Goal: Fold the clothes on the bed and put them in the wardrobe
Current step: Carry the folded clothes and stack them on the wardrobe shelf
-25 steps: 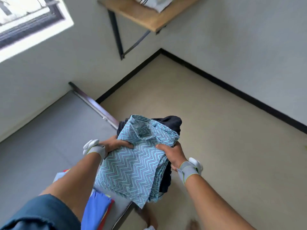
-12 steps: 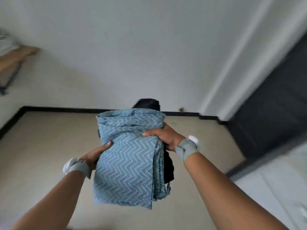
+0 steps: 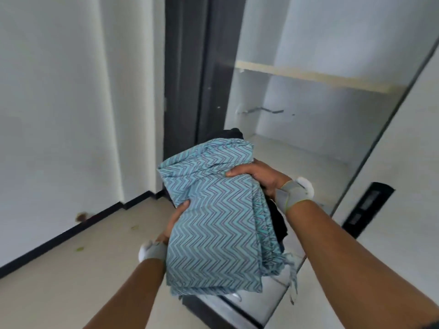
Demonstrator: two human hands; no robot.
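At the left edge: a pale wall [image 3: 59,103] runs down to a black skirting strip [image 3: 71,230] and a beige floor [image 3: 71,281].
Left hand: the left hand [image 3: 174,224] is under the near-left side of the folded zigzag cloth [image 3: 213,222], its thumb curled up over the cloth's left edge; the other fingers are hidden beneath the fabric. A grey wristband [image 3: 154,252] sits on that wrist.
Bundle: the blue-green zigzag cloth lies on top of a dark garment [image 3: 278,222], which shows at the far end and along the right side. Both are held in the air between the two hands, in front of the wardrobe opening and above its lower edge.
Right hand: the right hand [image 3: 261,179] grips the far-right side of the bundle, fingers [image 3: 240,170] curled over the top of the zigzag cloth, with a grey wristband [image 3: 293,195] on the wrist.
Wardrobe: the wardrobe [image 3: 213,67] has a dark frame at its left; inside are white walls, a pale wooden shelf [image 3: 308,76] above, and a white lower shelf [image 3: 297,157] just beyond the bundle. No clothes show on either shelf.
Far right: a white door panel [image 3: 408,162] carries a black recessed handle [image 3: 367,208].
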